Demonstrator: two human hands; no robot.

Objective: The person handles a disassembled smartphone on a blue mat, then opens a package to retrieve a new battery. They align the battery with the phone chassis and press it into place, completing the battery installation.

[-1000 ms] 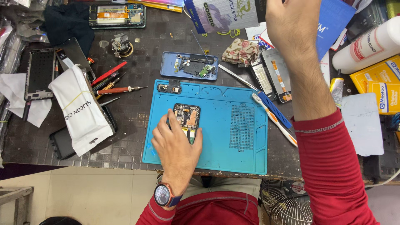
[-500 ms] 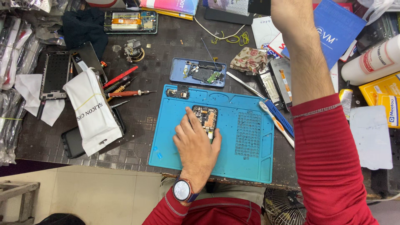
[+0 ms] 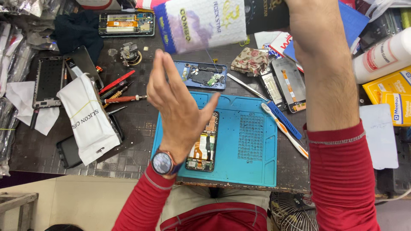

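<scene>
Head view | white pouch (image 3: 87, 122) lies flat at left, contents hidden | left hand (image 3: 177, 107) raised, fingers spread, holding nothing, above opened phone (image 3: 204, 143) on blue mat (image 3: 250, 171), boards exposed, back not refitted | blue rear housing (image 3: 200, 75) lies apart behind | right hand (image 3: 306, 17) lifts printed packet (image 3: 205, 23), grip out of frame, cannot tell.

The left hand (image 3: 180, 102) is raised open, fingers straight, above an opened phone (image 3: 204, 143) lying on a blue silicone work mat (image 3: 252, 171). The right hand (image 3: 308, 17) holds a flat white and purple printed packet (image 3: 205, 23) high over the dark cluttered worktop (image 3: 137, 128). Red-handled screwdrivers (image 3: 117, 92) lie to the left of the mat.
</scene>
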